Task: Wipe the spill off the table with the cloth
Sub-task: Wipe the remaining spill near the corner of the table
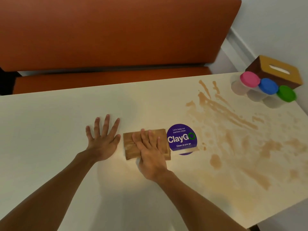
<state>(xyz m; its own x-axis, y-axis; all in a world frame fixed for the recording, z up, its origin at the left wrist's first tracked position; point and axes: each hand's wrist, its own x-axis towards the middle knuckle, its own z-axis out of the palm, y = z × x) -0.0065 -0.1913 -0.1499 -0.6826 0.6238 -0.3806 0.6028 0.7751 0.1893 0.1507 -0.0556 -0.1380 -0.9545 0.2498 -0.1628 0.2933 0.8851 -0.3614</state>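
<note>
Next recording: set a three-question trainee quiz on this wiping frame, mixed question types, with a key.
1. True or false: the right hand lies with straight fingers on top of the cloth.
2. Most of the spill lies on which side of the purple sticker? A) the person's left B) the person's right
3. Fill in: the left hand rests, fingers spread, on the bare ____.
Key: 1 true; 2 B; 3 table.

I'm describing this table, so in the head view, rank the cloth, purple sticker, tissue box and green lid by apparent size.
1. tissue box and cloth (partly under the right hand), too alike to rank
2. purple sticker
3. green lid
</note>
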